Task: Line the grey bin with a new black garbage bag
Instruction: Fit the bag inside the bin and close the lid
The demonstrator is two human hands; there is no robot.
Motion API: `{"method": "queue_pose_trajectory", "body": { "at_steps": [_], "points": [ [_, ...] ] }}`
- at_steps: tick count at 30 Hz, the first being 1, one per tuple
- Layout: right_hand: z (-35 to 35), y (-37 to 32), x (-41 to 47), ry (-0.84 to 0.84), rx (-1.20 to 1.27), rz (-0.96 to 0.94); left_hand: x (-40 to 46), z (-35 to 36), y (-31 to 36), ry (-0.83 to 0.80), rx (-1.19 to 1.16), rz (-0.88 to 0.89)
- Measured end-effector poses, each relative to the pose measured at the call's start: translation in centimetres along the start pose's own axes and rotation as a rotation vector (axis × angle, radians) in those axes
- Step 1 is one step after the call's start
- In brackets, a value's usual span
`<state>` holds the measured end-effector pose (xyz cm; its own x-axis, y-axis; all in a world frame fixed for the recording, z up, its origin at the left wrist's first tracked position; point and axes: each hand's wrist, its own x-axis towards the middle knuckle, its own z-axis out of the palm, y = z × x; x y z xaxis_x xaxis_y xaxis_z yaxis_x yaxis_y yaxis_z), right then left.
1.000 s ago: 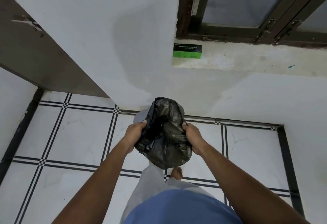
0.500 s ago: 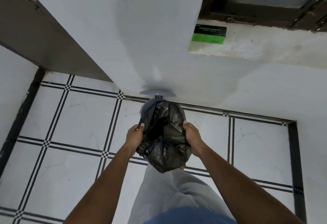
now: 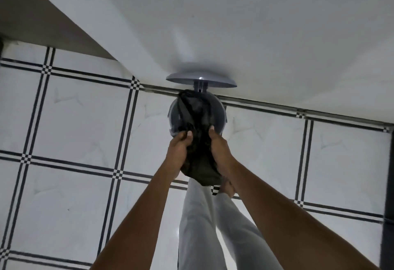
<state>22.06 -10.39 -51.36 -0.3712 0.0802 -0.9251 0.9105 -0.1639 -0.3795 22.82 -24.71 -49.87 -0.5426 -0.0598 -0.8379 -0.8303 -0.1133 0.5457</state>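
A round grey bin stands on the floor against the white wall, its grey lid flipped up behind it. A crumpled black garbage bag hangs over the bin's mouth, its far end drooping inside. My left hand grips the bag's left side and my right hand grips its right side, both just in front of the bin's near rim. The bag's bunched bottom sags between my wrists. Most of the bin's inside is hidden by the bag.
White floor tiles with black line borders spread around the bin. A white wall rises right behind it, with a brown door edge at the upper left. My legs in light trousers and a bare foot stand below the hands.
My view has tilted down and the window ledge has left the frame. Both hands have carried the bag forward and down onto the open bin, with the hands closer together.
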Motion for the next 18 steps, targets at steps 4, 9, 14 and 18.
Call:
{"method": "queue_pose_trajectory", "body": {
  "at_steps": [4, 9, 14, 18],
  "points": [
    [0.2, 1.4, 6.4, 0.137, 0.161, 0.037, 6.0, 1.3, -1.9, -0.094, -0.062, -0.069],
    [-0.8, 0.9, 10.3, 0.286, 0.219, -0.01, 11.5, 2.3, -2.5, -0.004, -0.191, -0.108],
    [-1.1, -1.1, 13.8, 0.291, 0.239, -0.071, 18.1, 1.7, -2.2, 0.076, -0.125, -0.133],
    [0.1, -1.3, 15.6, 0.242, 0.206, -0.101, 19.8, 2.3, -0.3, 0.0, -0.326, -0.259]
  ]
}}
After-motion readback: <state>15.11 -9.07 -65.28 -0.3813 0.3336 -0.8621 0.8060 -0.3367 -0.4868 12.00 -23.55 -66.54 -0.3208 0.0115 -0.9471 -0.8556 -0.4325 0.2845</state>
